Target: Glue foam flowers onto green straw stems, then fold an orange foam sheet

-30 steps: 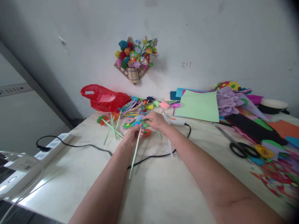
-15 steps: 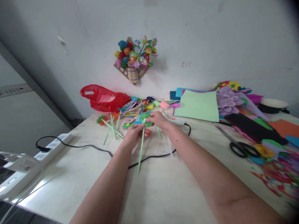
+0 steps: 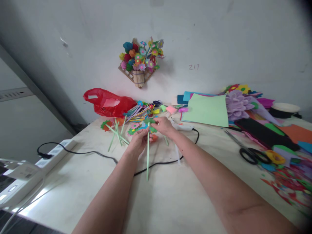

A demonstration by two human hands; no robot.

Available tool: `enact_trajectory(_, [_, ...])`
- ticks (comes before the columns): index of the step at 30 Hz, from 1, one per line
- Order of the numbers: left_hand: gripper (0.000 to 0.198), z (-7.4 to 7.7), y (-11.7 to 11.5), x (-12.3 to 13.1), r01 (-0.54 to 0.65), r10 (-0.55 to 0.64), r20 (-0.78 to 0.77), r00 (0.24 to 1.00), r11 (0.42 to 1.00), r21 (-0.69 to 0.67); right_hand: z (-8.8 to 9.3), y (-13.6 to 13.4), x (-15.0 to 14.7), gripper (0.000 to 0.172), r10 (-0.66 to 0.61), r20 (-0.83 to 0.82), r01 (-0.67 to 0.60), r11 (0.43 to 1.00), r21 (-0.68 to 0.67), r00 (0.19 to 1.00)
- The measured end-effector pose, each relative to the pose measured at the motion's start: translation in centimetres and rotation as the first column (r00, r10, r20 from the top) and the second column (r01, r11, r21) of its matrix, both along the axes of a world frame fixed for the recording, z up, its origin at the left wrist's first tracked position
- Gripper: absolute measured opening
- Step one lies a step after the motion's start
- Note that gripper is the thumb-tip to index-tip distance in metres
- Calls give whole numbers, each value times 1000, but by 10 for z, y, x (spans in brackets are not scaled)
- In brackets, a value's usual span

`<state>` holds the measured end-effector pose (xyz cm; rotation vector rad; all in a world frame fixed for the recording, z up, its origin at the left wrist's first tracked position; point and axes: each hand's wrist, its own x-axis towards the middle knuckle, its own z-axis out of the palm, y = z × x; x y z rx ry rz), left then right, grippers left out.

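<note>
Between thumb and fingers, my left hand (image 3: 140,140) grips a light green paper strip (image 3: 148,159), which hangs down toward me. My right hand (image 3: 163,126) pinches a green foam flower (image 3: 149,120) at the strip's upper end. The flower is tilted and partly covered by my fingers; whether strip and flower are joined I cannot tell. Flower cut-outs (image 3: 133,131) in pink and green lie just behind my left hand. More light green strips (image 3: 118,133) are crossed on the table to the left.
A red plastic bag (image 3: 109,103) and finished stemmed flowers (image 3: 138,113) lie at the back. A white glue gun (image 3: 185,127) trails a black cord (image 3: 168,162) across the table. To the right are scissors (image 3: 248,152), green sheets (image 3: 207,110), a black phone (image 3: 265,133) and scraps (image 3: 290,185).
The green flower has tipped to a flatter angle in my right hand. The strip's lower end has swung slightly right, so it hangs more upright.
</note>
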<state>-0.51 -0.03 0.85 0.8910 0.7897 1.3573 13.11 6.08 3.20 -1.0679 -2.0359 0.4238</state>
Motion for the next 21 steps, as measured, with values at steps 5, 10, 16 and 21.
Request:
enact_trajectory(5, [24, 0, 0, 0, 3, -3, -14, 1000, 1000, -4, 0, -1, 1, 21, 21, -25, -21, 1000, -22, 999])
enact_trajectory(10, [24, 1, -2, 1, 7, -7, -34, 999, 1000, 13, -3, 1, 0, 19, 78, -145, -89, 994, -69, 986])
enact_trajectory(16, [24, 0, -1, 1, -15, 17, -60, 998, 1000, 26, -2, -1, -4, 17, 115, -322, -188, 960, -207, 940])
enact_trajectory(21, [26, 2, -1, 1, -46, 51, -85, 995, 998, 53, 5, -8, -4, 15, 123, -425, -276, 907, -318, 897])
